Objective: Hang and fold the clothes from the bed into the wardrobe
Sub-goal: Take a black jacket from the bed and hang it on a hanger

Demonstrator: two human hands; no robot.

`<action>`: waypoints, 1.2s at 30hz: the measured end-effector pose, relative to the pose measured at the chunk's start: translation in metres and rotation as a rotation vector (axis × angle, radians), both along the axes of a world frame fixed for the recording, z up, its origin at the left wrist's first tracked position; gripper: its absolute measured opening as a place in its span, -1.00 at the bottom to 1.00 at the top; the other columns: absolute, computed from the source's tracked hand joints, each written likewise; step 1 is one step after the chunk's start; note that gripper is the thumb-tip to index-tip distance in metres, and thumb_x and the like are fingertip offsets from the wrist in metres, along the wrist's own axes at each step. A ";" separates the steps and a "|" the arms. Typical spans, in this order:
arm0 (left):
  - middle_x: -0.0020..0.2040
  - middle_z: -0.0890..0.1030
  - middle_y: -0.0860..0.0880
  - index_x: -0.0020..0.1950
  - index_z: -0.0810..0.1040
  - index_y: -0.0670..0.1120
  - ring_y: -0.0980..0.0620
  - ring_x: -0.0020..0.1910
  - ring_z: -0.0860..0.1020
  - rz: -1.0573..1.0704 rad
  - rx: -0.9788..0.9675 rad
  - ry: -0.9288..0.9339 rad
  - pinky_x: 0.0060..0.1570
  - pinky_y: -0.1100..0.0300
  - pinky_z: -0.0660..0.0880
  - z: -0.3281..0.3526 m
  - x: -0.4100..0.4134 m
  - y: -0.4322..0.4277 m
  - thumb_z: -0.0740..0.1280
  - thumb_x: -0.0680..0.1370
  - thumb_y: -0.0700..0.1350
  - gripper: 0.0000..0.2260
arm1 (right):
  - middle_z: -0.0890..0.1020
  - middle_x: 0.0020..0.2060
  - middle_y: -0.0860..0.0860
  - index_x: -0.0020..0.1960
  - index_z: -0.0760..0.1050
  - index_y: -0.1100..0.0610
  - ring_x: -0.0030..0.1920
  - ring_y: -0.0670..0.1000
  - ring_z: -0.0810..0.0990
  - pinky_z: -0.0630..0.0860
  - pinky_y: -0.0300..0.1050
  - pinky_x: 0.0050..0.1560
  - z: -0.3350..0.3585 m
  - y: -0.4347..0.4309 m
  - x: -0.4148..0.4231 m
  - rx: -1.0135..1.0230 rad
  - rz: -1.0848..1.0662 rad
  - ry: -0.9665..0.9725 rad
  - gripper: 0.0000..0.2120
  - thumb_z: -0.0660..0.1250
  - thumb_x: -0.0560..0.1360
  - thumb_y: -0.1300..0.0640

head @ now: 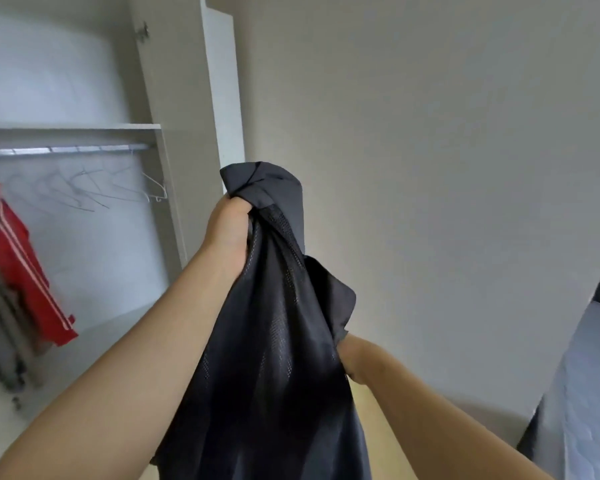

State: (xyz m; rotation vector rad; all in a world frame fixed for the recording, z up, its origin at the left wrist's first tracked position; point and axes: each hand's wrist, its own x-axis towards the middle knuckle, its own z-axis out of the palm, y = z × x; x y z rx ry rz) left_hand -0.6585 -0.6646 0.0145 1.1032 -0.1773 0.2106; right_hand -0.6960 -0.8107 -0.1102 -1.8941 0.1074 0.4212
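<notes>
Now the dark garment hangs from my fist in front of the open wardrobe.

My left hand is clenched round a bunched top end of it. My right hand sits against a lower fold, its fingers hidden by cloth, so I cannot tell whether they grip. It looks light, limp and slick, with a mesh lining likely to snag. I judge it best taken at the shoulders or waistband and spread flat before it meets one of the bare hangers on the rail.
</notes>
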 end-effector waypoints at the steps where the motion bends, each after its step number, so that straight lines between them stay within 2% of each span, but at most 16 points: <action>1: -0.40 0.64 0.08 -0.09 0.55 -0.09 0.16 -0.43 0.61 0.016 0.018 -0.007 -0.44 0.37 0.50 0.001 0.006 0.013 0.20 0.55 -0.27 -0.84 | 0.33 -0.33 -0.03 -0.25 0.37 0.19 -0.37 -0.12 0.19 0.21 -0.36 -0.50 0.001 0.014 0.011 0.033 -0.031 0.015 -0.77 0.18 0.56 0.15; 2: -0.41 0.64 0.08 -0.09 0.55 -0.09 0.17 -0.43 0.61 0.035 0.035 -0.022 -0.46 0.37 0.49 0.001 0.011 0.027 0.20 0.55 -0.28 -0.83 | 0.37 -0.29 -0.02 -0.25 0.37 0.21 -0.37 -0.14 0.19 0.24 -0.43 -0.55 0.005 0.030 0.020 0.055 -0.031 0.020 -0.70 0.08 0.64 0.23; 4: -0.38 0.66 0.07 -0.08 0.55 -0.08 0.16 -0.39 0.63 0.073 0.054 -0.079 -0.43 0.35 0.50 0.004 0.022 0.063 0.22 0.53 -0.31 -0.83 | 0.52 -0.19 0.09 -0.12 0.49 0.31 -0.36 -0.18 0.27 0.31 -0.52 -0.53 0.007 0.062 0.045 0.084 0.000 -0.059 -0.68 -0.01 0.63 0.35; 5: -0.34 0.67 0.07 -0.06 0.56 -0.07 0.14 -0.35 0.64 0.088 0.063 -0.101 -0.40 0.33 0.52 0.004 0.028 0.082 0.25 0.51 -0.31 -0.83 | 0.56 -0.26 0.06 -0.16 0.53 0.26 -0.40 -0.22 0.36 0.33 -0.51 -0.51 0.005 0.074 0.057 0.120 -0.011 -0.114 -0.64 0.00 0.62 0.38; 6: -0.29 0.68 0.07 -0.03 0.56 -0.05 0.14 -0.30 0.64 0.111 0.079 -0.122 -0.36 0.32 0.53 0.003 0.035 0.102 0.28 0.50 -0.29 -0.83 | 0.54 -0.35 -0.03 -0.22 0.53 0.16 -0.46 -0.24 0.42 0.36 -0.48 -0.50 0.003 0.084 0.068 0.113 -0.061 -0.176 -0.60 0.02 0.61 0.39; 7: -0.24 0.68 0.09 -0.02 0.57 -0.02 0.15 -0.24 0.64 0.160 0.126 -0.144 -0.31 0.32 0.54 0.001 0.041 0.125 0.32 0.49 -0.26 -0.83 | 0.50 -0.36 -0.11 -0.19 0.49 0.05 -0.44 -0.23 0.45 0.37 -0.43 -0.45 0.001 0.092 0.078 0.041 -0.103 -0.245 -0.63 0.05 0.59 0.39; 9: -0.16 0.64 0.17 -0.01 0.56 0.10 0.20 -0.14 0.60 0.353 0.331 -0.158 -0.20 0.37 0.51 -0.009 0.055 0.168 0.33 0.49 -0.19 -0.81 | 0.46 -0.32 -0.05 -0.11 0.39 0.09 -0.35 -0.07 0.43 0.37 -0.23 -0.37 0.001 0.104 0.097 -0.101 -0.162 -0.383 -0.74 0.04 0.51 0.39; 11: -0.08 0.60 0.17 0.01 0.53 0.10 0.14 -0.04 0.55 0.570 0.527 -0.122 -0.09 0.34 0.47 -0.024 0.064 0.206 0.28 0.51 -0.19 -0.80 | 0.43 -0.36 0.03 -0.16 0.32 0.10 -0.37 0.03 0.35 0.32 -0.16 -0.36 0.008 0.116 0.113 -0.099 -0.209 -0.468 -0.79 0.02 0.49 0.36; 13: -0.07 0.56 0.11 0.07 0.51 0.00 0.04 -0.01 0.51 0.726 0.666 -0.066 -0.13 0.29 0.41 -0.039 0.070 0.236 0.23 0.52 -0.19 -0.82 | 0.43 -0.37 0.02 -0.13 0.30 0.09 -0.39 0.03 0.35 0.32 -0.17 -0.36 0.017 0.132 0.129 -0.097 -0.239 -0.559 -0.84 0.04 0.53 0.29; 18: -0.07 0.55 -0.11 0.18 0.41 -0.11 -0.17 -0.05 0.51 1.013 1.017 0.089 -0.16 0.08 0.38 -0.059 0.073 0.282 0.17 0.58 -0.10 -0.80 | 0.49 -0.32 -0.14 -0.03 0.34 0.01 -0.32 -0.14 0.43 0.24 -0.16 -0.35 0.033 0.182 0.159 -0.087 -0.274 -0.798 -0.93 0.09 0.59 0.13; 21: -0.04 0.55 -0.18 0.20 0.38 -0.13 -0.23 -0.06 0.50 1.119 1.160 0.206 -0.22 0.05 0.33 -0.069 0.072 0.312 0.14 0.59 -0.10 -0.78 | 0.53 -0.31 -0.05 0.00 0.40 0.04 -0.27 0.07 0.48 0.31 -0.13 -0.32 0.038 0.213 0.178 -0.227 -0.172 -0.904 -0.93 0.17 0.56 0.07; 24: -0.05 0.54 -0.17 0.20 0.37 -0.13 -0.14 -0.17 0.45 1.134 1.175 0.333 -0.23 0.04 0.34 -0.077 0.076 0.337 0.15 0.59 -0.13 -0.79 | 0.49 -0.31 0.00 0.00 0.39 0.04 -0.25 0.12 0.45 0.29 -0.12 -0.33 0.040 0.237 0.204 -0.567 0.029 -0.907 -0.90 0.19 0.53 0.05; 26: -0.08 0.51 -0.13 0.21 0.35 -0.11 -0.10 -0.20 0.42 1.137 1.135 0.427 -0.22 0.04 0.34 -0.080 0.085 0.348 0.15 0.59 -0.12 -0.79 | 0.43 -0.34 -0.01 -0.04 0.35 0.07 -0.27 0.11 0.41 0.27 -0.13 -0.34 0.038 0.253 0.226 -0.677 0.135 -0.874 -0.95 0.19 0.50 0.12; 30: -0.04 0.49 -0.09 0.22 0.34 -0.11 -0.07 -0.15 0.43 1.171 1.043 0.462 -0.17 0.05 0.36 -0.078 0.115 0.363 0.15 0.58 -0.12 -0.78 | 0.39 -0.36 0.00 -0.18 0.24 0.11 -0.30 0.10 0.39 0.26 -0.16 -0.38 0.028 0.281 0.274 -0.669 0.216 -0.916 -0.88 0.15 0.44 0.28; 34: 0.01 0.46 -0.10 0.20 0.36 -0.13 -0.08 -0.07 0.46 1.231 1.024 0.415 -0.11 -0.01 0.42 -0.061 0.158 0.372 0.18 0.56 -0.12 -0.77 | 0.35 -0.15 0.08 -0.11 0.24 0.17 -0.21 0.12 0.36 0.30 -0.11 -0.23 0.028 0.300 0.329 -0.511 0.215 -0.903 -0.87 0.13 0.47 0.36; 36: 0.05 0.47 -0.13 0.21 0.36 -0.14 -0.12 -0.01 0.48 1.241 1.012 0.403 -0.02 -0.07 0.46 -0.056 0.180 0.380 0.18 0.56 -0.12 -0.76 | 0.36 -0.17 0.10 -0.08 0.24 0.18 -0.23 0.12 0.36 0.30 -0.10 -0.21 0.033 0.312 0.359 -0.485 0.260 -0.878 -0.89 0.11 0.49 0.36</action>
